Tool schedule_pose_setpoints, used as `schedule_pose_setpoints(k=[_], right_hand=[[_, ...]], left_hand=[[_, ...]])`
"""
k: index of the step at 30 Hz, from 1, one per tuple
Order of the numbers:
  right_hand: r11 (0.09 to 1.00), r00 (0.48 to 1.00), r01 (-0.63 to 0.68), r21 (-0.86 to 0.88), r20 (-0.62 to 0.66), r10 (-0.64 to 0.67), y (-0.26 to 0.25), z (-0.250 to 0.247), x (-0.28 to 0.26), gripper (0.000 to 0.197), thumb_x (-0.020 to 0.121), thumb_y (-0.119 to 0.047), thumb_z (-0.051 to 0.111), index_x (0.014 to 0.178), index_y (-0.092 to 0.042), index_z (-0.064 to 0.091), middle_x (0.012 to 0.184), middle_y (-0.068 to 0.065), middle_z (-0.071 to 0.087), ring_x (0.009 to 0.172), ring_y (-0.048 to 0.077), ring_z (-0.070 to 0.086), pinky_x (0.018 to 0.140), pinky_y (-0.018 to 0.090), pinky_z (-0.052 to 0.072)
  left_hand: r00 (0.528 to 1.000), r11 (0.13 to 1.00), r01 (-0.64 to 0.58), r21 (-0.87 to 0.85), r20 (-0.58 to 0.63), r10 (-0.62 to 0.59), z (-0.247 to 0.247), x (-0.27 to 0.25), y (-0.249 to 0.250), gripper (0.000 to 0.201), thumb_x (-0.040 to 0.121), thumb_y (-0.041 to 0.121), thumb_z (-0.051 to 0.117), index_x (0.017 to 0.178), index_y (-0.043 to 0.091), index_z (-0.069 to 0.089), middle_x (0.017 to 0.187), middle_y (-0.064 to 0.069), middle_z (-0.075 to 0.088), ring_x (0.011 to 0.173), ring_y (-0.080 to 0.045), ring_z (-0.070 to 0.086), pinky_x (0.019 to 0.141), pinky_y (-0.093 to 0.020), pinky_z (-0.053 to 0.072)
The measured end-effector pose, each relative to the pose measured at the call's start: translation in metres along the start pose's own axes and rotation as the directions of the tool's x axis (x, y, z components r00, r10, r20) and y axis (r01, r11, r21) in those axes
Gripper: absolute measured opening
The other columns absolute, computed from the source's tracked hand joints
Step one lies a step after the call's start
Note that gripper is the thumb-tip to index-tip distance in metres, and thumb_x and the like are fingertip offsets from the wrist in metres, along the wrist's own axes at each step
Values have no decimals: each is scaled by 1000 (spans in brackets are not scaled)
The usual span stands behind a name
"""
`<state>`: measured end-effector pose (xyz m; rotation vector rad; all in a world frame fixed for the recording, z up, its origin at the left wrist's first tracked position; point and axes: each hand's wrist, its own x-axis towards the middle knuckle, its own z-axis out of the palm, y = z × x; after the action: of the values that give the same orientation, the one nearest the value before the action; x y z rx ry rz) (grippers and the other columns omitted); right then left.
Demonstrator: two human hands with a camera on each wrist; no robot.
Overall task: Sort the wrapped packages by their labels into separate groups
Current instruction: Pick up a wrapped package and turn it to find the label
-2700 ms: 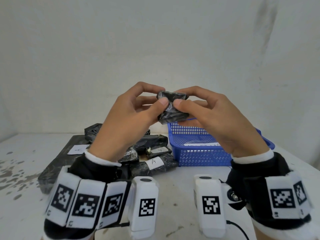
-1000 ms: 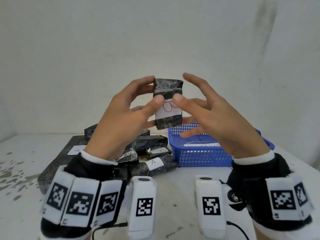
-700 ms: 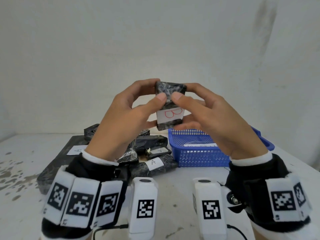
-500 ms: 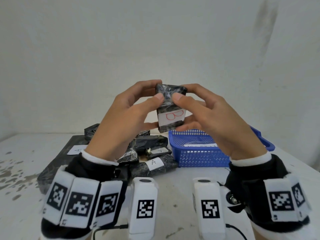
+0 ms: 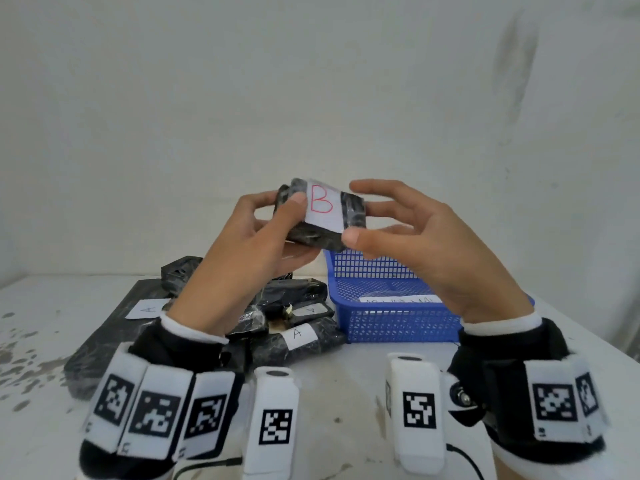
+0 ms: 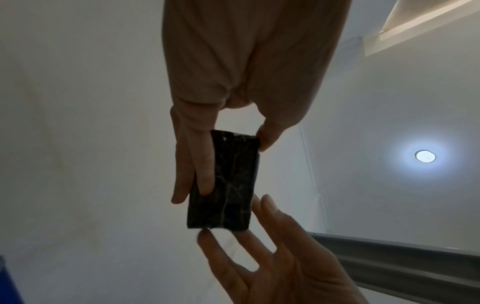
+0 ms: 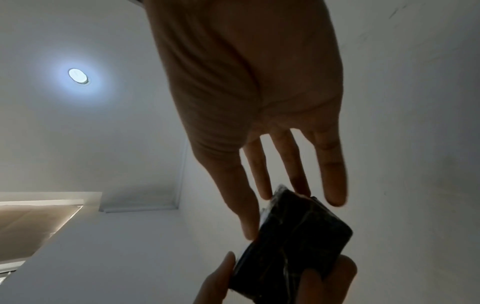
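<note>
Our left hand [image 6: 233, 82] pinches a black wrapped package [image 6: 226, 183] from above; our right hand's fingertips [image 6: 267, 203] spread beside its lower end.

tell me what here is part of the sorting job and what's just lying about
Part of the job:
- B package, gripped by left hand
- right hand
- A packages
- blue basket

Lying about:
- ceiling light
- cable

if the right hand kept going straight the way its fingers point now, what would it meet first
Most likely the black wrapped package labelled B, which the left hand holds. The right hand is open, its fingers aimed at the package's near end, some at its edge. Whether they touch it is unclear.
</note>
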<state>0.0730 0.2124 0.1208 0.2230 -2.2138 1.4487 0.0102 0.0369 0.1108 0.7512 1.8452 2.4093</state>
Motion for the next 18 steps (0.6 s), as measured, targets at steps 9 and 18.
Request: schedule_pose_setpoints(k=[9,18], right_hand=[[981,998,-62,-182,6,65,28,-45,3,43,81,-15,81,116,-39,70,108,-6,71,82,26,75,81,29,58],[630,891,-378,-678,-81,447,111,-144,32,40,88,-6,70,127,-9,63,119,9,60,73,15,63,59,13,52]], left_hand=[[989,965,105,241,74,-126,34,7,-30,70,77,64,53,130,19,44,108,-5,70,93,-16,72,82,-38,60],[963,587,-26,809,177,-201,54,54,-100,18,96,32,55,111,25,60,119,-2,62,100,-14,55,88,-27,41]])
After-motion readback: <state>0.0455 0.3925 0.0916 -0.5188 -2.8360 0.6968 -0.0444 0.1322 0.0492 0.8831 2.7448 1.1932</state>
